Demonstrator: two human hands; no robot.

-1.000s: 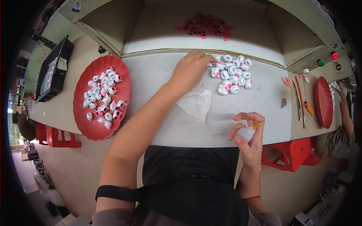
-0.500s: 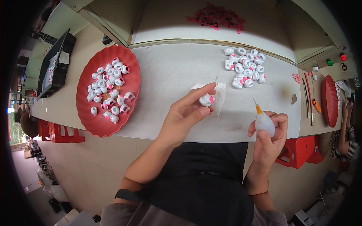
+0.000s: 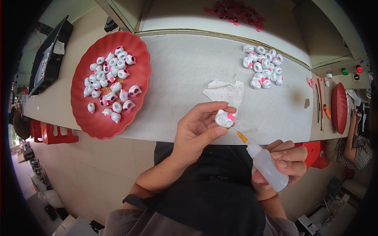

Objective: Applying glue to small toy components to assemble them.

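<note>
My left hand (image 3: pixel 199 129) holds a small white cat-shaped figure with a pink bow (image 3: pixel 225 118) between thumb and fingers, just above the table's near edge. My right hand (image 3: pixel 285 161) grips a small translucent squeeze bottle (image 3: pixel 267 167). Its orange needle tip (image 3: pixel 241 136) points up-left at the underside of the figure. A pile of the same white and pink figures (image 3: pixel 263 66) lies on the white table cover (image 3: pixel 189 74) at the far right. A crumpled white cloth (image 3: pixel 224 91) lies just beyond my left hand.
A red scalloped tray (image 3: pixel 138 67) at the left holds several more figures (image 3: pixel 111 83). Red small parts (image 3: pixel 235 9) lie on the far shelf. A red oval dish (image 3: pixel 339 107), thin tools (image 3: pixel 319 106) and another person's arm (image 3: pixel 351 135) are at the right. A black box (image 3: pixel 47 63) stands far left.
My left hand picked a figure from the far-right pile and brought it to the near edge. My right hand raised the bottle until its tip met the figure.
</note>
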